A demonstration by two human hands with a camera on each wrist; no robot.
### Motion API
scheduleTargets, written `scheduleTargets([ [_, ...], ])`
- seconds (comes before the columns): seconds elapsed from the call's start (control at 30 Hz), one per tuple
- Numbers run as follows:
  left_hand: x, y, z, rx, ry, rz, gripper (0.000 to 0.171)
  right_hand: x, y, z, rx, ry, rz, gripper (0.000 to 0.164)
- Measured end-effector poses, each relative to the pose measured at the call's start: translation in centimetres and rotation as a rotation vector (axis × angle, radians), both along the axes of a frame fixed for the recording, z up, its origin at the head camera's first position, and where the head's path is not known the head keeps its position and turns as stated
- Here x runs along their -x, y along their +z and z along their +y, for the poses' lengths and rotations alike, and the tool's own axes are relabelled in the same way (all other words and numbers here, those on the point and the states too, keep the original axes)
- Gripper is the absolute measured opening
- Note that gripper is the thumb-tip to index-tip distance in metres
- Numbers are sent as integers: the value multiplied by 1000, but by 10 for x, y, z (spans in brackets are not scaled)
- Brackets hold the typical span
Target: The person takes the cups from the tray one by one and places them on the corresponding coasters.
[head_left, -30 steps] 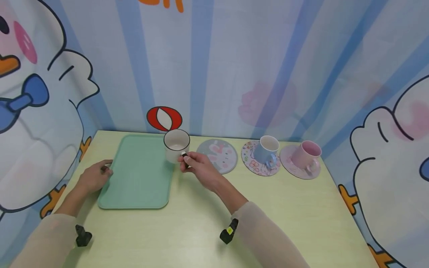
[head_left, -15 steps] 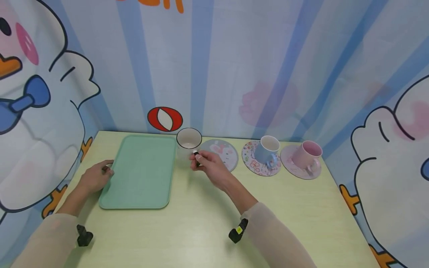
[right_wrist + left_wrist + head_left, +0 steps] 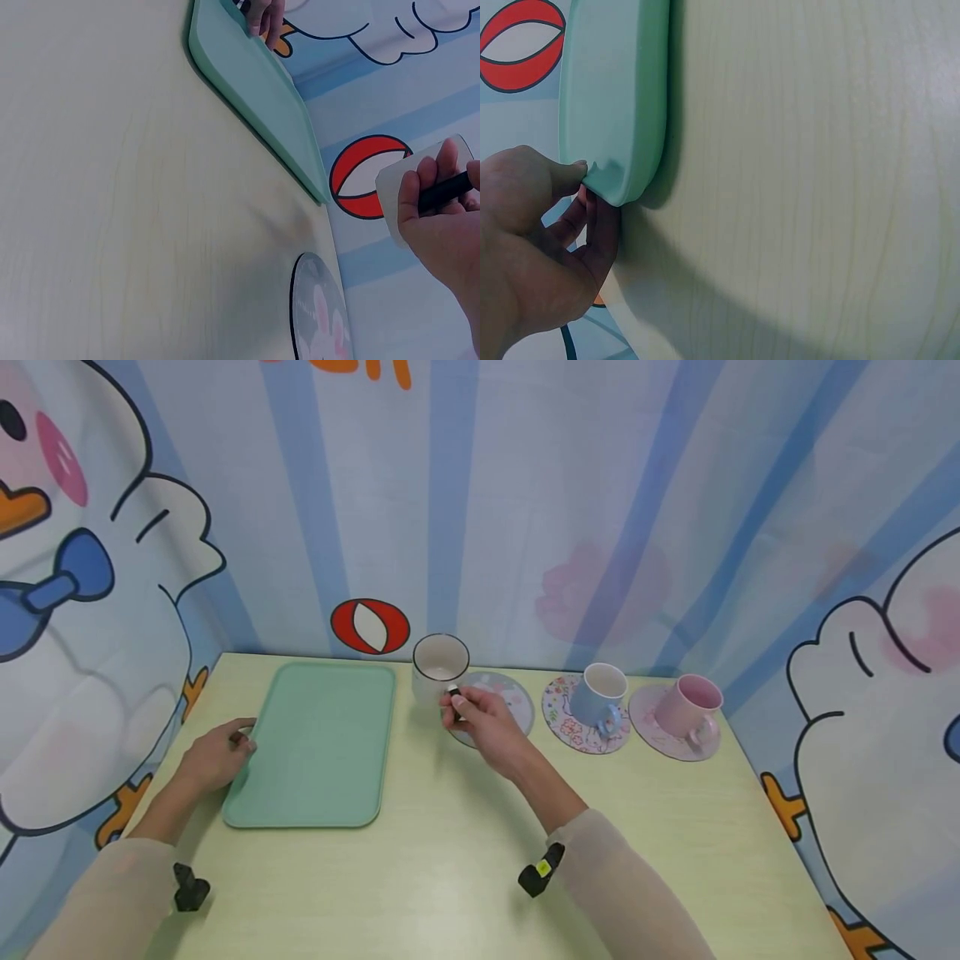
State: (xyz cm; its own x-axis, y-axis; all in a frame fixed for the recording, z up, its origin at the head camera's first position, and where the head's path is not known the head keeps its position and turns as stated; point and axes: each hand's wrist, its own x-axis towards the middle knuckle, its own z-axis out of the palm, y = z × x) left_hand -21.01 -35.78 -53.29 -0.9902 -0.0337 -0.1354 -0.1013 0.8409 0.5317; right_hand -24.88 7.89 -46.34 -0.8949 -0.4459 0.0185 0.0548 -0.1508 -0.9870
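My right hand (image 3: 483,727) grips the black handle (image 3: 444,192) of a white mug (image 3: 435,681) with a dark rim. The mug is held up off the table, beside and partly over the left edge of a grey round coaster (image 3: 517,697) with a rabbit print. At the left, my left hand (image 3: 213,756) pinches the left edge of a green tray (image 3: 315,747). In the left wrist view the thumb lies on top of the tray's rim, with fingers below it. Nothing stands on the tray.
Right of the grey coaster, a blue mug (image 3: 597,695) stands on a flower-patterned coaster (image 3: 566,731). Beyond it a pink mug (image 3: 686,706) stands on a pink coaster (image 3: 648,727). A striped cartoon curtain (image 3: 480,510) rises behind the pale table (image 3: 450,868).
My right hand has carried the white mug rightward, from over the tray's right edge to beside the grey coaster, and slightly up. The left hand and the tray stay in place.
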Motion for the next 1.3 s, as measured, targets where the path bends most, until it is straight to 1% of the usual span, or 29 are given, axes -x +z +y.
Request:
scheduleTargets([
  [0.17, 0, -1, 0, -3, 14, -10, 51, 3, 0, 4, 19, -7, -18, 27],
  [0.33, 0, -1, 0, -3, 15, -6, 51, 5, 1, 8, 16, -35, -20, 26],
  [0.6, 1, -2, 0, -7, 7, -2, 51, 9, 1, 17, 17, -64, -22, 31],
  [0.93, 0, 1, 2, -10, 25, -22, 51, 14, 1, 28, 17, -101, -34, 26],
  [1.2, 0, 2, 3, -11, 24, -20, 51, 16, -2, 36, 39, -142, -60, 25],
  [1.3, 0, 2, 2, -11, 23, -22, 52, 18, -6, 38, 47, -157, -65, 24],
])
